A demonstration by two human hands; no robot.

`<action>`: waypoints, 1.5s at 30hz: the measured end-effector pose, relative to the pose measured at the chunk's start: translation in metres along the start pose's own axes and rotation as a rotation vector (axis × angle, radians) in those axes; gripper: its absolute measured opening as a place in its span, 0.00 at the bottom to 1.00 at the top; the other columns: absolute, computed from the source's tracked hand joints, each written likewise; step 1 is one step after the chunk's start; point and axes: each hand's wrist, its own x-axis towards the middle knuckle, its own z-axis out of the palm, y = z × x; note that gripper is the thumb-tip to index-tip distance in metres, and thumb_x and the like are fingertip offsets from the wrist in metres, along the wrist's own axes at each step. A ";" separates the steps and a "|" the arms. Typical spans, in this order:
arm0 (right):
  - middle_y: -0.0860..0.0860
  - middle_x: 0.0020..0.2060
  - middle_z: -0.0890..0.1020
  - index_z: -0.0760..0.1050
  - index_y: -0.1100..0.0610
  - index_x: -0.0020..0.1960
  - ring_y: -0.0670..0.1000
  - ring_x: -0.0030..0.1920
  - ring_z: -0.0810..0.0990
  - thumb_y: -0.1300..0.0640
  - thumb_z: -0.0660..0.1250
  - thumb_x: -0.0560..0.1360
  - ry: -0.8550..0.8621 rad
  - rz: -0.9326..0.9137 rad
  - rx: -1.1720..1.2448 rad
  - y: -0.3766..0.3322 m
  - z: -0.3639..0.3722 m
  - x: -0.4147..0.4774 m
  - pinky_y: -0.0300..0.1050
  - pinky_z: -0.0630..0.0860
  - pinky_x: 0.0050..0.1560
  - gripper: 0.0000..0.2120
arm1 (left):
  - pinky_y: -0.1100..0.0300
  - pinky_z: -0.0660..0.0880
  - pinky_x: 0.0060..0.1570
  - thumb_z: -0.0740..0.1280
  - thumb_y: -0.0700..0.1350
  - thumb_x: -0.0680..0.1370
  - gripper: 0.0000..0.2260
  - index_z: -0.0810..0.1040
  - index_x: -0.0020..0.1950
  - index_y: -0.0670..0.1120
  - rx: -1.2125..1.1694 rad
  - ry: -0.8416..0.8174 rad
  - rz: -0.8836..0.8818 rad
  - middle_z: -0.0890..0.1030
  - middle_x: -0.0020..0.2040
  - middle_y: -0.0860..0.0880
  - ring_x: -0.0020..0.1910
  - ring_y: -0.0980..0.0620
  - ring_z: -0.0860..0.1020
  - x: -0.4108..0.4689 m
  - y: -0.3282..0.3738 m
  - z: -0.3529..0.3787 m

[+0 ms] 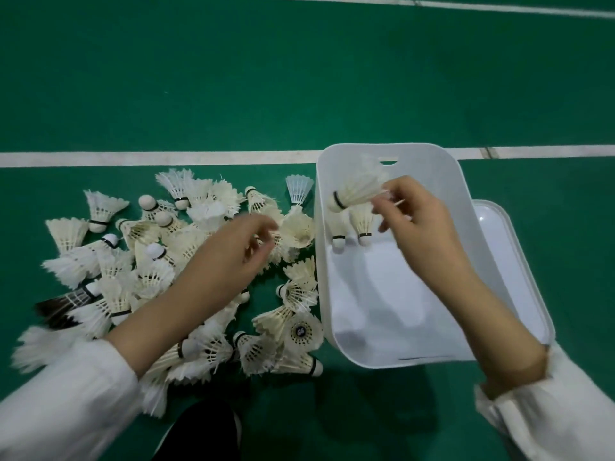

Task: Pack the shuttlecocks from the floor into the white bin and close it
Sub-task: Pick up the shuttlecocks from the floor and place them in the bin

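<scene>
A heap of white feather shuttlecocks [139,261] lies on the green floor at the left. The white bin [392,311] stands open to its right, with two shuttlecocks [352,227] leaning cork-down against its far-left wall. Over the bin, my right hand [422,227] pinches the feathers of another shuttlecock [354,193], held cork to the left above those two. My left hand [233,257] reaches over the heap, its blurred fingers curled down onto shuttlecocks near the bin's left wall. Whether it grips one is unclear.
The bin's white lid [496,237] lies on the floor at the bin's right side, partly under it. A white court line [149,158] runs behind the heap and bin. A dark-feathered shuttlecock [63,304] lies at the heap's left. A black shoe [206,434] is at the bottom.
</scene>
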 end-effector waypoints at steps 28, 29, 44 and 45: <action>0.50 0.43 0.77 0.75 0.55 0.49 0.51 0.39 0.75 0.59 0.63 0.75 -0.289 0.019 -0.463 0.004 0.013 0.014 0.41 0.67 0.39 0.05 | 0.59 0.76 0.39 0.70 0.50 0.70 0.07 0.82 0.37 0.48 0.295 -0.027 0.190 0.80 0.48 0.53 0.51 0.55 0.66 -0.043 -0.062 0.031; 0.49 0.43 0.77 0.75 0.54 0.49 0.50 0.40 0.75 0.60 0.63 0.75 -0.330 -0.051 -0.468 -0.014 0.019 0.008 0.42 0.68 0.41 0.04 | 0.58 0.76 0.40 0.67 0.51 0.72 0.08 0.81 0.39 0.47 0.256 -0.024 0.164 0.80 0.45 0.54 0.51 0.57 0.67 -0.048 -0.067 0.027; 0.54 0.70 0.63 0.58 0.58 0.71 0.56 0.64 0.70 0.64 0.58 0.77 -0.778 -0.100 -0.560 -0.026 0.204 -0.035 0.46 0.68 0.60 0.23 | 0.59 0.67 0.33 0.60 0.54 0.78 0.13 0.71 0.39 0.47 -0.052 0.110 -0.256 0.72 0.33 0.51 0.32 0.57 0.70 -0.105 -0.124 -0.029; 0.54 0.70 0.62 0.57 0.58 0.71 0.56 0.64 0.70 0.63 0.58 0.77 -0.771 -0.055 -0.545 -0.023 0.208 -0.032 0.46 0.68 0.60 0.24 | 0.58 0.66 0.32 0.60 0.55 0.77 0.14 0.71 0.38 0.48 -0.077 0.113 -0.279 0.72 0.31 0.51 0.30 0.56 0.69 -0.104 -0.125 -0.031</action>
